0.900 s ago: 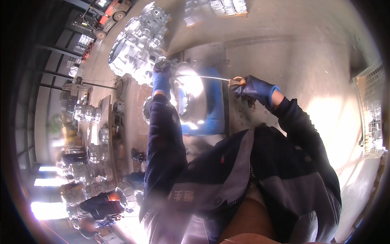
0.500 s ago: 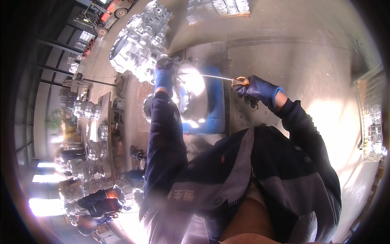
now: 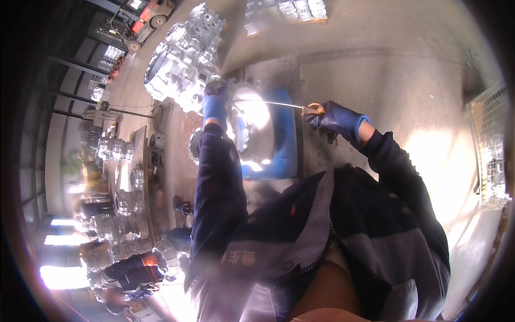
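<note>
A round, bright metal casting (image 3: 255, 112) sits on a blue plastic surface (image 3: 285, 134) in front of me, its face washed out by glare. My left hand (image 3: 215, 102), in a blue glove with a dark palm, is closed at the casting's left edge; its fingertips are partly hidden. In a dark blue glove, my right hand (image 3: 338, 119) grips the orange-brown handle of a long thin rod-shaped tool (image 3: 279, 103). The tool's pale shaft runs left across the casting toward my left hand. Its tip is lost in the glare.
Large silver gearbox-like housings (image 3: 185, 59) stand just beyond my left hand. Another ring-shaped part (image 3: 195, 146) lies beside my left forearm. A wire mesh crate (image 3: 489, 150) stands at right, a loaded pallet (image 3: 287, 13) at the back. A co-worker (image 3: 131, 273) handles a part at lower left.
My right hand and the tool have shifted slightly left and down. My left hand stays at the casting's edge.
</note>
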`<state>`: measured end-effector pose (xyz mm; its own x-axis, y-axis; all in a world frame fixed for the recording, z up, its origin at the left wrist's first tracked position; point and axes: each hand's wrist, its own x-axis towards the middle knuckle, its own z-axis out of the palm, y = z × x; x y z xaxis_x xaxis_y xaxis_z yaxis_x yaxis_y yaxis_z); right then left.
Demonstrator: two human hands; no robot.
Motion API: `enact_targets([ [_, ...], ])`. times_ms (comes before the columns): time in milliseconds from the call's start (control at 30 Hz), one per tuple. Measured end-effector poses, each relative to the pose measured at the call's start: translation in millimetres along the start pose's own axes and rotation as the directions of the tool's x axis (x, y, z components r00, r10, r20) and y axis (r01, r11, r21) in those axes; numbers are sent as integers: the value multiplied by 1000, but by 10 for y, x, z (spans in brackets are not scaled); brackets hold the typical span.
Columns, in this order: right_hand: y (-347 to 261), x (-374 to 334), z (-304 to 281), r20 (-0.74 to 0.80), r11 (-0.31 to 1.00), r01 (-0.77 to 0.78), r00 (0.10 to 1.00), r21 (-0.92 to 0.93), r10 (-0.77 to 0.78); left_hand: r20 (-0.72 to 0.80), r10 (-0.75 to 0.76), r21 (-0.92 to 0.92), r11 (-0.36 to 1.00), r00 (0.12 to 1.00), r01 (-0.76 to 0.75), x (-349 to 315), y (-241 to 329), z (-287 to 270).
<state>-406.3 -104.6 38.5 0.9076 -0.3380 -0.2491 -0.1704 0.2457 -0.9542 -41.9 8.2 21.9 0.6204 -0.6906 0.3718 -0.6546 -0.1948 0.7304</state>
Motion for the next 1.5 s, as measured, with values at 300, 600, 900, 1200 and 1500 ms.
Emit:
enact_targets([
  [300,-107,77,18,145,806,176,983,-565,-113,-41,-120,-204,973,992,110,108,-133,51],
  [600,-89,329,14,-48,891,-76,997,-449,61,54,-215,-21,976,975,217,268,-333,37],
  [900,-103,414,-84,-168,884,-225,971,-409,169,-28,-219,55,974,975,220,155,-128,71],
  [1200,219,884,-253,-64,910,-212,977,-357,202,26,-210,-75,975,977,211,177,-179,28],
  [1500,296,759,-203,-262,956,-140,962,-257,71,-3,-138,-79,987,990,138,184,-242,61],
])
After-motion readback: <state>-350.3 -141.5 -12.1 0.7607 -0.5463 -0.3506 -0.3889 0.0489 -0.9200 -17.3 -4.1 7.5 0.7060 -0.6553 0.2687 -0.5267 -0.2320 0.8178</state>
